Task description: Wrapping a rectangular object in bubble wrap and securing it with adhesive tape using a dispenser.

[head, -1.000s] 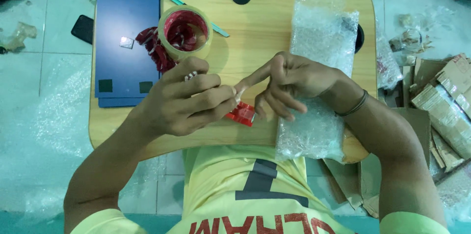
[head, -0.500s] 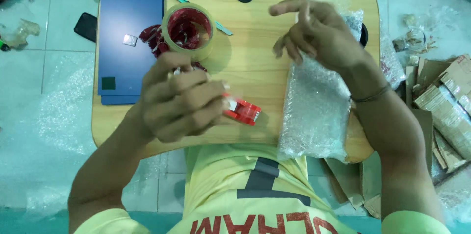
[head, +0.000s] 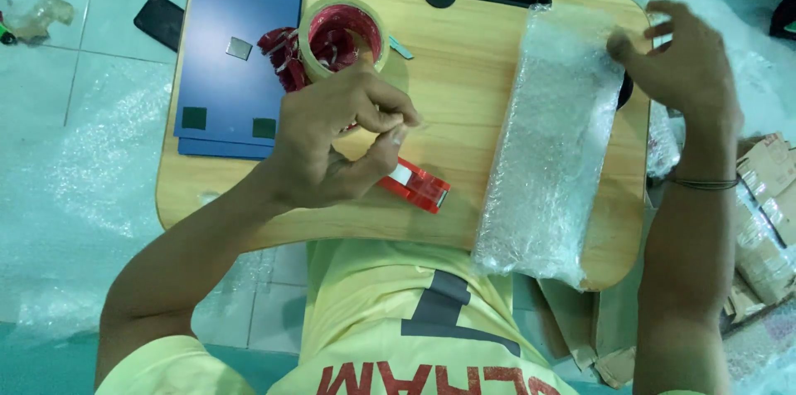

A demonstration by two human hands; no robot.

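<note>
Your left hand (head: 332, 142) pinched a short clear tape strip (head: 412, 124) between thumb and forefinger, just above the red tape dispenser (head: 414, 184), ready to stick. Your right hand (head: 676, 59) pressed loosely spread fingers on the bubble-wrapped bundle (head: 547, 138), seemingly steadying its far end, well right of the pinch.

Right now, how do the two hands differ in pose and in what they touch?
The left hand is curled over the middle of the wooden lap table, fingertips pinched on a clear strip of tape by the red tape dispenser. The right hand is spread at the table's right edge, on the top of the long bubble-wrap sheet. Both are bare.
</note>
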